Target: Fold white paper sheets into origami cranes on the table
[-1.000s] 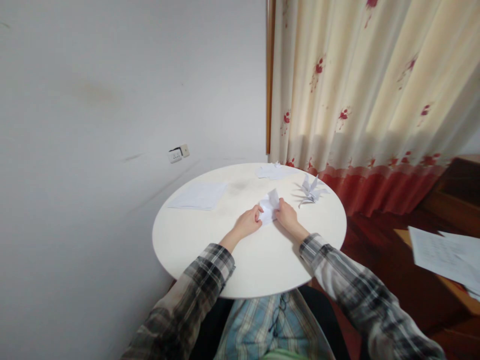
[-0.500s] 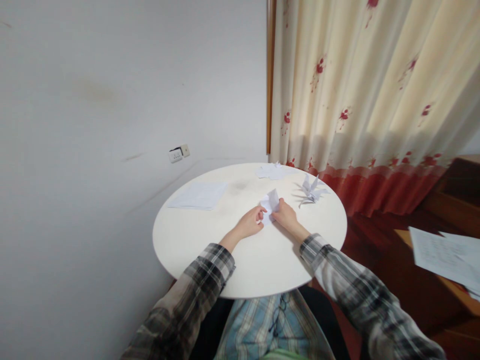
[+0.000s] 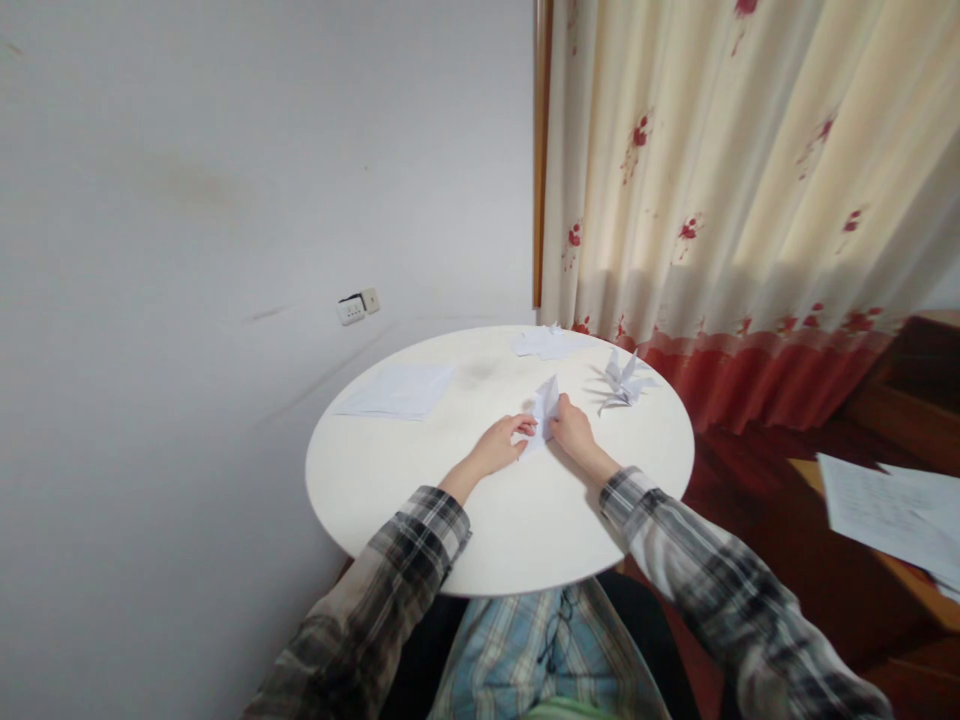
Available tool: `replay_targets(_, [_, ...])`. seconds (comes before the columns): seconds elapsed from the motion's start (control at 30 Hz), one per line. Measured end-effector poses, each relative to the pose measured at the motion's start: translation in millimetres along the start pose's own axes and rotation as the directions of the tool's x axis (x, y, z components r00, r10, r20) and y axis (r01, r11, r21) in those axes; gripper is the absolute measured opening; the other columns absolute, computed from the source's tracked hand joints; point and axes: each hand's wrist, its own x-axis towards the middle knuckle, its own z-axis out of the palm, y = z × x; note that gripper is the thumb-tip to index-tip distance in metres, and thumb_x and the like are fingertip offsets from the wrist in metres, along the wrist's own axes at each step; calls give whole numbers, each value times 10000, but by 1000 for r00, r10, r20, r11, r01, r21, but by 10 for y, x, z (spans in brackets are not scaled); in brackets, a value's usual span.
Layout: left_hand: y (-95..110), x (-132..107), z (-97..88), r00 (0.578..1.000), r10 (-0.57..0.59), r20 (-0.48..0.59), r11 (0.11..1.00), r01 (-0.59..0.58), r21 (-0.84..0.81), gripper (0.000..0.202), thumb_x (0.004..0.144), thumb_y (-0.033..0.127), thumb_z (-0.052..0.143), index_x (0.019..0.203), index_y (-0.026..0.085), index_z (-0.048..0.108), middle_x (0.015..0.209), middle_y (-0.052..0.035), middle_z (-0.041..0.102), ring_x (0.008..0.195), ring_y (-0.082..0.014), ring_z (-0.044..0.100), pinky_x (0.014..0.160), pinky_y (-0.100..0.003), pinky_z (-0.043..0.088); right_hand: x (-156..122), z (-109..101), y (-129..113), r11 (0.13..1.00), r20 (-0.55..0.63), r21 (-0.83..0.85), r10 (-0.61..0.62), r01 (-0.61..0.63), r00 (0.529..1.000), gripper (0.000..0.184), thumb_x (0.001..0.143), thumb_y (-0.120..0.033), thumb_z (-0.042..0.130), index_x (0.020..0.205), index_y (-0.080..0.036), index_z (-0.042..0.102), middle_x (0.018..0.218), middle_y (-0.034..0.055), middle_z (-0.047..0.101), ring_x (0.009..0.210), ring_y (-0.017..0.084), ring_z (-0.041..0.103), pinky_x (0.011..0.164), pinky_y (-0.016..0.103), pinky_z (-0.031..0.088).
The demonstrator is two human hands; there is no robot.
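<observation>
A small folded sheet of white paper [image 3: 547, 397] stands partly raised over the round white table [image 3: 420, 470], one pointed flap up. My right hand [image 3: 576, 432] is closed on its right edge, thumb and fingers pinching it. On the left side, my left hand [image 3: 501, 445] has bent fingers at the paper's lower left edge, its thumb lower down near the bottom corner. The exact contact of the left fingertips is hard to make out. Folded paper cranes [image 3: 621, 380] lie close together to the right of my right hand.
A stack of white paper [image 3: 397, 390] lies at the table's left. More paper pieces [image 3: 547, 343] are at the back edge. A wall with a socket [image 3: 351, 311] borders the left, a flowered curtain [image 3: 720, 200] the back right. Written sheets [image 3: 892, 510] rest on wooden furniture at right.
The raised flap of the paper has turned narrower and more pointed. My left fingers have straightened a little and shifted slightly right; my right hand has barely moved.
</observation>
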Motion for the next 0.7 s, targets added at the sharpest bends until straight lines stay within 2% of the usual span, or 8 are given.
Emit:
replay_targets(0.1, [3, -1, 2, 1000, 8, 30, 999, -7, -38, 356, 717, 93, 493, 1056, 173, 567, 1070, -59, 619, 985, -153, 559, 936, -317, 398, 10, 10, 13, 997, -39, 74, 5, -3, 999, 366, 750, -73, 395, 1116, -94, 378, 948, 136, 620, 847, 205, 590, 671, 250, 380])
replay_targets(0.23, [6, -3, -8, 998, 10, 55, 999, -8, -45, 320, 759, 125, 472, 1052, 178, 586, 1113, -54, 612, 1031, -158, 547, 964, -319, 384, 2, 7, 39, 974, -143, 218, -28, 59, 989, 538, 707, -42, 391, 1232, -106, 294, 1112, 131, 549, 965, 187, 548, 776, 248, 385])
replay_targets(0.3, [10, -5, -13, 999, 8, 53, 999, -6, -41, 319, 759, 133, 479, 1055, 181, 589, 1114, -53, 614, 1028, -160, 551, 962, -322, 389, -8, -6, 44, 968, -169, 235, -49, 89, 984, 622, 697, -43, 400, 1292, -131, 241, 1165, 122, 507, 995, 181, 525, 799, 251, 381])
replay_targets(0.37, [13, -6, -16, 999, 1, 49, 999, 1, -40, 319, 754, 133, 489, 1051, 187, 593, 1118, -48, 613, 1032, -162, 551, 964, -324, 389, -17, -16, 43, 969, -168, 224, -64, 102, 984, 645, 697, -47, 411, 1308, -169, 246, 1168, 106, 494, 984, 174, 518, 796, 249, 379])
replay_targets(0.43, [13, -5, -14, 999, -9, 44, 999, 11, -45, 324, 747, 131, 498, 1051, 191, 593, 1113, -44, 617, 1029, -161, 555, 963, -323, 392, -18, -15, 37, 973, -155, 206, -72, 104, 985, 561, 708, -58, 423, 1250, -181, 346, 1130, 89, 504, 953, 164, 520, 785, 242, 373])
replay_targets(0.5, [7, -3, -11, 999, -19, 41, 998, 21, -52, 336, 742, 132, 505, 1062, 195, 585, 1097, -39, 627, 1019, -159, 564, 956, -319, 399, -15, -2, 29, 978, -135, 187, -66, 91, 989, 403, 729, -91, 439, 1125, -165, 458, 1065, 77, 522, 916, 155, 523, 771, 234, 367])
replay_targets(0.57, [-2, -2, -6, 999, -23, 36, 998, 25, -55, 343, 741, 133, 508, 1070, 199, 579, 1078, -35, 636, 1005, -156, 574, 948, -315, 407, -13, 12, 17, 983, -111, 168, -59, 77, 992, 272, 749, -134, 455, 1013, -152, 516, 1007, 66, 532, 877, 146, 526, 748, 226, 362])
replay_targets(0.7, [-12, -1, 3, 999, -13, 31, 997, 15, -71, 334, 743, 129, 500, 1058, 202, 584, 1057, -29, 647, 979, -145, 588, 934, -303, 420, -25, 7, -11, 990, -55, 122, -69, 75, 996, 197, 773, -217, 485, 930, -148, 581, 957, 60, 533, 805, 132, 534, 699, 219, 353])
